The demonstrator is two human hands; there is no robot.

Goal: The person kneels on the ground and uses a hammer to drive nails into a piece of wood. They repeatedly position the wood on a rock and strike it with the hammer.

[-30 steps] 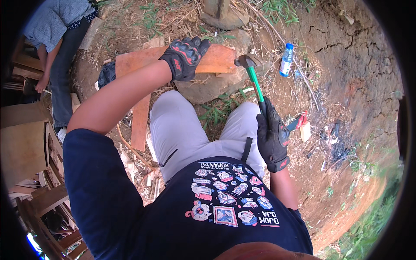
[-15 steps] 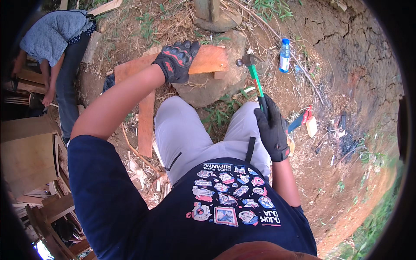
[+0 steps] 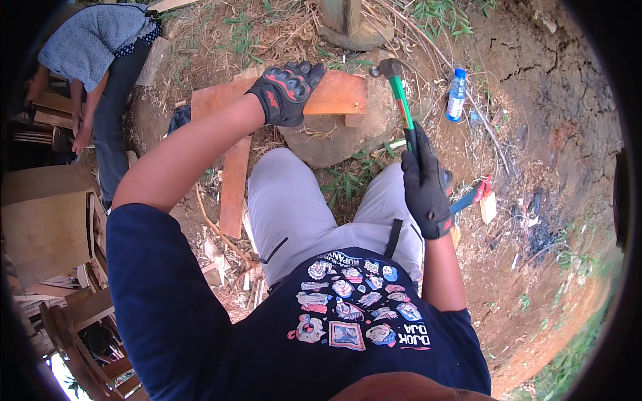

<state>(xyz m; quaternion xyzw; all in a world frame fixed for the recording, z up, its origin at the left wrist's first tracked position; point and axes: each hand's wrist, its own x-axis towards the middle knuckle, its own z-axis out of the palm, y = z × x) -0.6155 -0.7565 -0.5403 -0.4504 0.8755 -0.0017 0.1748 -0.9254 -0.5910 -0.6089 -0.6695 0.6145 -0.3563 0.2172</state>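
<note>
Gloved hands with hammer and board
Left hand presses flat, fingers spread, on the board over a stone; right hand grips the green-handled hammer, head raised

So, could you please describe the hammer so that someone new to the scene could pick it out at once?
Start at the big grey stone on the dirt in front of the person's knees, with the reddish board lying across it. Just right of the board's end, the right hand in a black glove holds the hammer upright. It alone has a bright green handle and a dark metal head.
</note>
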